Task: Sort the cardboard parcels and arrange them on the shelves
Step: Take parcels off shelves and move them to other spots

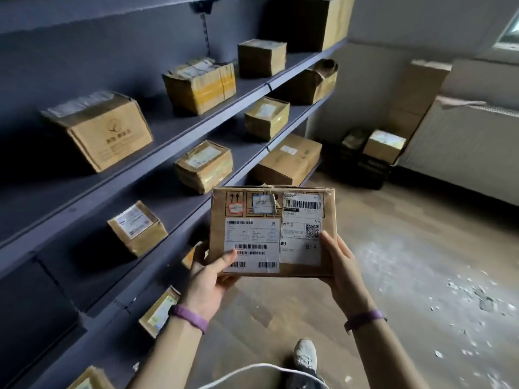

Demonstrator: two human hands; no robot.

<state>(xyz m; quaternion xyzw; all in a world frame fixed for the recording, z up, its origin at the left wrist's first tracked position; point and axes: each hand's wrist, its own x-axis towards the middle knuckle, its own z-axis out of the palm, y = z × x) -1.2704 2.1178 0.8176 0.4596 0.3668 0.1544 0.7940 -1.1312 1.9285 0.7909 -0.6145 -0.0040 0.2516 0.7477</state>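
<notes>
I've got the flat parcel (pixel 272 231) clamped between left hand (pixel 209 273) and right hand (pixel 341 265), label up, just right of the shelves (pixel 179 130). Looks like label-check step; next needs picking a free shelf gap.

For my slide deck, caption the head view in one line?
Both hands, left and right, hold a labelled parcel beside shelves of boxes.

Shelves (pixel 196 130) on left bearing parcels (pixel 203 165); held parcel (pixel 272 231) in front, floor (pixel 407 262) to right
</notes>
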